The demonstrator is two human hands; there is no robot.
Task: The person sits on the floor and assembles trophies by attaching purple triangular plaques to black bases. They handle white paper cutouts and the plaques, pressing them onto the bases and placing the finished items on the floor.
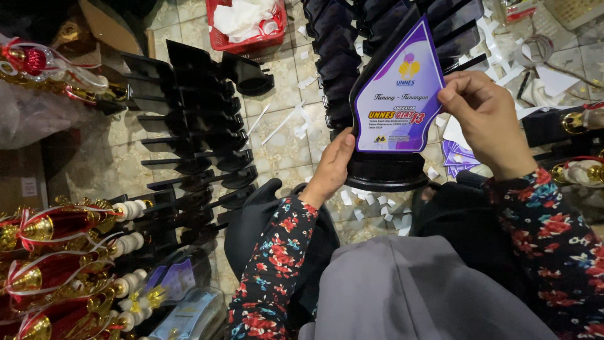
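The left hand (pixel 330 167) clamps the black plaque (pixel 385 113) near its base; the right hand (pixel 484 119) pinches its purple sticker's (pixel 396 104) right edge.

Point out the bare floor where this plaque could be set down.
The best patch is the tiled floor between the left row of black plaques and the dark stack, littered only with paper scraps. A smaller gap lies below the red basket. The left side, by the trophies, is crowded.
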